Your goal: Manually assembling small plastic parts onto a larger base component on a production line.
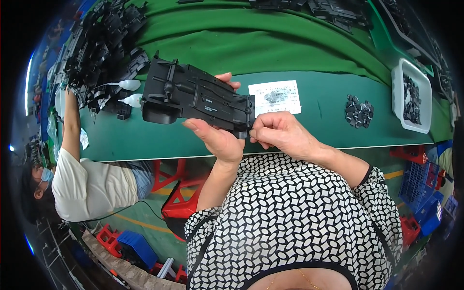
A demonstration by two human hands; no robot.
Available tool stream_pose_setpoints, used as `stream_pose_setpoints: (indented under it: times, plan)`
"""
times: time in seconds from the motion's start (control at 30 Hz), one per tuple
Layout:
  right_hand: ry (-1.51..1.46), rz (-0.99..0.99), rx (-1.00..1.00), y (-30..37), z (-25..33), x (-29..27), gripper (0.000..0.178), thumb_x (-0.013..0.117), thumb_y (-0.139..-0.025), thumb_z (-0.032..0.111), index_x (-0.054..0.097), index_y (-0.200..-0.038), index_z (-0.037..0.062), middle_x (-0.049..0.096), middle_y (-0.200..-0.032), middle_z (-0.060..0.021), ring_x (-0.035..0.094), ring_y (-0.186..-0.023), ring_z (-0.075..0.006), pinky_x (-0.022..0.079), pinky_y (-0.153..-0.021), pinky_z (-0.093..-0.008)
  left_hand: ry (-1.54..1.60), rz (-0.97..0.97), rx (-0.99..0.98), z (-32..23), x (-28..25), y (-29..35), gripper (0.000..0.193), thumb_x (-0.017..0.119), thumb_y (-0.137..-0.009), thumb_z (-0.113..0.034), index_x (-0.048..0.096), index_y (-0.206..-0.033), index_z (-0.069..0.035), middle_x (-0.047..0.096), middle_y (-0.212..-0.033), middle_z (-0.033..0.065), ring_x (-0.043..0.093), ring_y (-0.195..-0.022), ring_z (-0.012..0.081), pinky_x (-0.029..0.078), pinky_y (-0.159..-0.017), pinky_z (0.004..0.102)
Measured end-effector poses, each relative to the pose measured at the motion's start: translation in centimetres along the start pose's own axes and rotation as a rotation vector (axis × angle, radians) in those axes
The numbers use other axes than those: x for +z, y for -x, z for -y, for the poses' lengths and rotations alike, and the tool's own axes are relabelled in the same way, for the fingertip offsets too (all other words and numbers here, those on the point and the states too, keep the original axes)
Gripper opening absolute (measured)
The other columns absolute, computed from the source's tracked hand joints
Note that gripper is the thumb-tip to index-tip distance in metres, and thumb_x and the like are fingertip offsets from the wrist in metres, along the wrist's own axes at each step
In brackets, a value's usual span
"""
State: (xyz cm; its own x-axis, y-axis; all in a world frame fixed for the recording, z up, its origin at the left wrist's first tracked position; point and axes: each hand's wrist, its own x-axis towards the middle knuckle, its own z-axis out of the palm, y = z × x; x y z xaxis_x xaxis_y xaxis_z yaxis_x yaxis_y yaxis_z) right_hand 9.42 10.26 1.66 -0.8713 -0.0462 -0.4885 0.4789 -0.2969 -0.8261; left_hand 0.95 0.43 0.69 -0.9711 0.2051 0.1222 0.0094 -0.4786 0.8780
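Observation:
A black plastic toy car chassis, underside up, is held tilted above the table in my left hand. My left thumb lies along its near edge, and the other fingertips show past its far edge. At the chassis's right end, my right hand pinches thumb and forefinger together by the near corner. Whatever those fingertips hold is hidden. Just beyond my right hand lies a white printed sheet with a small clear patch on it.
Small black parts lie heaped at right, beside a white tray of similar pieces. Black plastic parts pile up at far left, near two squeeze bottles. A co-worker's arm reaches there. Green cloth covers the back.

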Motion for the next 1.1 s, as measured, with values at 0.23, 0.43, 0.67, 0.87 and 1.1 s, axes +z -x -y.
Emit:
stream_pose_setpoints:
  times: [0.23, 0.43, 0.67, 0.87, 1.1]
  plan:
    - [0.006, 0.010, -0.013, 0.1, 0.6, 0.3, 0.018, 0.057, -0.088, 0.015, 0.062, -0.078, 0.0007, 0.053, -0.064, 0.0022, 0.045, -0.059, -0.0044, 0.034, -0.055, -0.0196, 0.056, 0.022, -0.022, -0.2, -0.8, -0.8, 0.085, 0.023, -0.088, -0.073, 0.036, -0.133, -0.003, 0.054, -0.113, 0.0210, 0.058, -0.092, 0.0289, 0.048, -0.085, 0.0400]
    - [0.175, 0.008, -0.070, 1.0, 1.0, -0.7, 0.022, 0.057, -0.089, 0.018, 0.063, -0.084, -0.0020, 0.057, -0.068, -0.0001, 0.048, -0.062, -0.0049, 0.039, -0.055, -0.0221, 0.106, 0.035, 0.076, -0.2, -1.6, -2.5, 0.087, 0.024, -0.087, -0.074, 0.033, -0.134, -0.002, 0.052, -0.117, 0.0219, 0.057, -0.096, 0.0313, 0.046, -0.090, 0.0424]
    - [0.555, -0.432, -0.466, 4.2, -0.7, -4.3, 0.009, 0.058, -0.086, 0.005, 0.061, -0.082, -0.0023, 0.057, -0.066, -0.0046, 0.052, -0.057, -0.0101, 0.041, -0.052, -0.0239, 0.058, 0.065, 0.094, -1.5, -3.0, -4.0, 0.088, 0.024, -0.086, -0.075, 0.040, -0.130, -0.001, 0.054, -0.118, 0.0179, 0.057, -0.100, 0.0304, 0.045, -0.090, 0.0417]
    - [0.931, -0.714, -0.691, 8.3, -5.6, -7.9, 0.004, 0.059, -0.080, -0.006, 0.056, -0.079, -0.0028, 0.052, -0.068, -0.0127, 0.049, -0.058, -0.0247, 0.039, -0.051, -0.0333, 0.478, 0.095, -0.410, -3.3, -4.7, -7.3, 0.078, 0.016, -0.093, -0.065, 0.044, -0.126, -0.001, 0.057, -0.116, 0.0220, 0.061, -0.096, 0.0356, 0.050, -0.088, 0.0511]
    - [1.149, -0.723, -0.908, 7.5, -8.3, -9.0, 0.011, 0.062, -0.071, -0.005, 0.056, -0.079, 0.0007, 0.054, -0.069, -0.0111, 0.049, -0.059, -0.0284, 0.040, -0.054, -0.0368, 0.320, 0.113, -0.085, -12.4, -4.9, -16.3, 0.082, 0.016, -0.092, -0.065, 0.051, -0.116, 0.004, 0.062, -0.108, 0.0180, 0.062, -0.092, 0.0305, 0.052, -0.083, 0.0444]
